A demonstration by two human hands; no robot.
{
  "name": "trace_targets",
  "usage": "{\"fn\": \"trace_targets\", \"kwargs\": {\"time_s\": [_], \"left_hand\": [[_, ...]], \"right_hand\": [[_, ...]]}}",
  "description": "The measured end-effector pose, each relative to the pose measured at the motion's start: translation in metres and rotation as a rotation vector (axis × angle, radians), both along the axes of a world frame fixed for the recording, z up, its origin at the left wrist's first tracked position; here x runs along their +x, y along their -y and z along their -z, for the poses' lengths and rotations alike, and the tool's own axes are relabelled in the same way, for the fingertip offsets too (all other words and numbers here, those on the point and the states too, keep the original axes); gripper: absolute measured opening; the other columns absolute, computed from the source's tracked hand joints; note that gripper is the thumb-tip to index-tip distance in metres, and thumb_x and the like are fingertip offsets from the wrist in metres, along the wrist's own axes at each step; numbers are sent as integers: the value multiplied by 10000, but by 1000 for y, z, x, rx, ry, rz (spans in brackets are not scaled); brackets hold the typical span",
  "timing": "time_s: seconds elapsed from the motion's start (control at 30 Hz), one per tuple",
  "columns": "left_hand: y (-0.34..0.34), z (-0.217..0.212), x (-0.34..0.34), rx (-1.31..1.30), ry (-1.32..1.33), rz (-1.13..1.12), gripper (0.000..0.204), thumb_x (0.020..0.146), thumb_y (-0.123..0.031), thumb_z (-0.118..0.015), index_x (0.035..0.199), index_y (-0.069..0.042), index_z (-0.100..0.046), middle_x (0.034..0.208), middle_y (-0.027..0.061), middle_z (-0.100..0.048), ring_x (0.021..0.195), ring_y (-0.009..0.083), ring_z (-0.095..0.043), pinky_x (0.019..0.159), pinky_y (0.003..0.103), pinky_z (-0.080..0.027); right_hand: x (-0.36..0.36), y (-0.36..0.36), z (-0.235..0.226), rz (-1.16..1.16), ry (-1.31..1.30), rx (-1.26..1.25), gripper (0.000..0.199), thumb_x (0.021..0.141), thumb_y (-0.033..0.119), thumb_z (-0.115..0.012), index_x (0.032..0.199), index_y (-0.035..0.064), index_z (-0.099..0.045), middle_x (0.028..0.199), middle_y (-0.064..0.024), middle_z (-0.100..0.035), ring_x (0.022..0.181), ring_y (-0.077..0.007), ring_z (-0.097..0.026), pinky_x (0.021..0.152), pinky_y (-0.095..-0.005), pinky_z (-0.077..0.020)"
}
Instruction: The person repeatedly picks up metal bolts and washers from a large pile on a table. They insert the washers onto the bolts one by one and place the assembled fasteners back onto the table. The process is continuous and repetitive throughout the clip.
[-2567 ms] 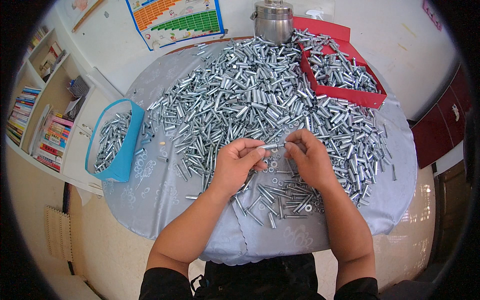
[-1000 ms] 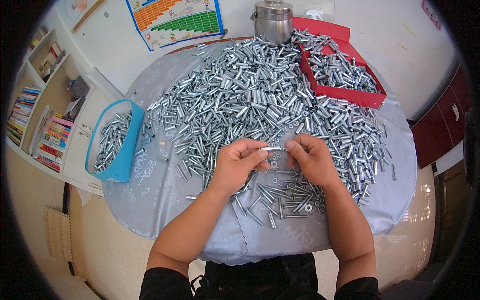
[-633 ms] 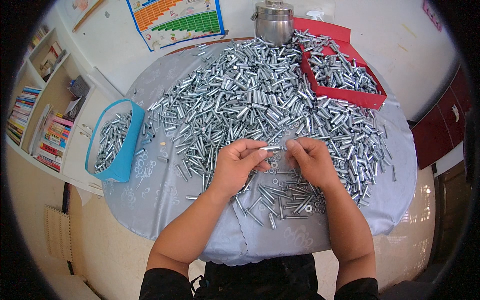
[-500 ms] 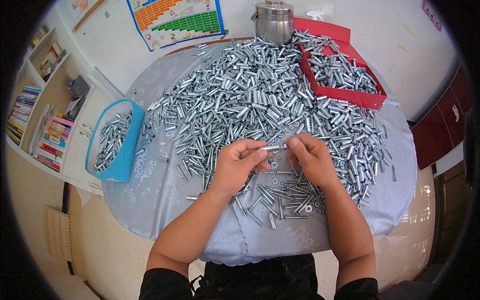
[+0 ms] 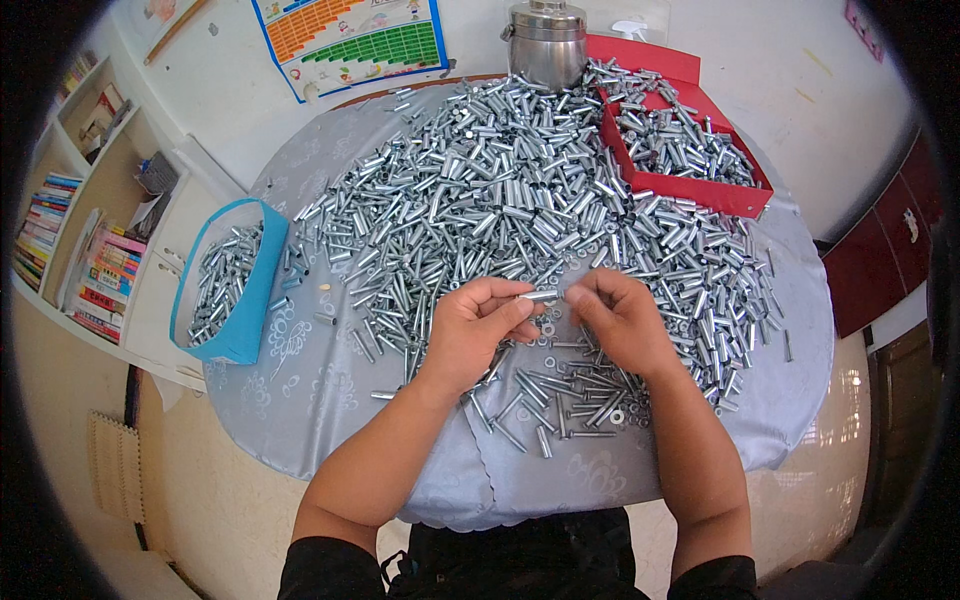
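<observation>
Between thumb and fingers, my left hand [image 5: 470, 325] pinches a shiny metal sleeve anchor [image 5: 542, 296], which lies nearly level and points right. My right hand [image 5: 618, 318] is at its right end with thumb and forefinger closed together; whatever they pinch is hidden. Beneath both hands are loose small washers and nuts [image 5: 617, 416]. Several long bolts [image 5: 580, 385] lie on the cloth between my forearms. Just beyond my hands spreads a large heap of metal sleeves and bolts [image 5: 500, 190].
A blue bin [image 5: 243, 325] of metal pieces stands at the table's left. At the back right sits an open red box [image 5: 700, 192] holding more, beside a steel canister [image 5: 547, 48]. A grey patterned cloth [image 5: 310, 410] covers the round table. Bookshelves [image 5: 100, 200] line the left.
My right fingers have shifted slightly left and closed over the right end of the sleeve anchor, where a small piece showed before. My left hand stays nearly still.
</observation>
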State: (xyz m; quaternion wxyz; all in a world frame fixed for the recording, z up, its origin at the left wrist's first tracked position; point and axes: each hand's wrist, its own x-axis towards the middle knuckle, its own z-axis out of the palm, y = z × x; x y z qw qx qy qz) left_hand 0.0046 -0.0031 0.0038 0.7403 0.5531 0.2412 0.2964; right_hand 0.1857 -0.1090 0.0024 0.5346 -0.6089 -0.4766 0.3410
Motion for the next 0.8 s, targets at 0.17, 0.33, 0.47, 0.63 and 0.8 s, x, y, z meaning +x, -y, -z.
{"fn": "trace_targets", "kwargs": {"time_s": [0.17,0.33,0.47,0.63,0.8], "left_hand": [[0,-1,0,1,-9,1,203,913,-25,-612,1107,30,-636,960,151,-706,735,168,-685,672,272,-580],[-1,1,0,-8,2,4,203,914,-30,-613,1107,29,-635,956,148,-705,739,166,-685,672,272,-581],[-1,2,-1,-17,0,5,202,916,-34,-612,1107,27,-636,953,146,-705,735,165,-683,673,272,-580],[-2,2,-1,-28,20,5,206,913,-40,-619,1107,26,-637,951,144,-706,730,165,-683,670,270,-577],[-1,1,0,-30,13,8,209,911,-43,-623,1108,26,-637,946,143,-706,729,165,-683,668,269,-577]], "right_hand": [[-9,0,-14,45,-157,39,201,937,180,-632,1000,-11,-628,845,-38,-643,712,-78,-570,640,-243,-466],[1,2,-3,-5,-12,-41,199,941,188,-625,975,-8,-633,810,-26,-630,681,-77,-559,608,-245,-451],[-5,1,-8,49,-80,30,203,948,197,-614,940,-4,-639,775,-16,-612,651,-77,-537,592,-243,-435],[-4,0,-5,24,23,7,246,961,224,-596,878,-2,-644,707,-4,-573,656,-77,-523,591,-238,-423],[-8,-2,-4,63,-67,61,246,954,226,-610,876,-4,-645,706,-3,-575,663,-76,-523,581,-237,-412]]}}
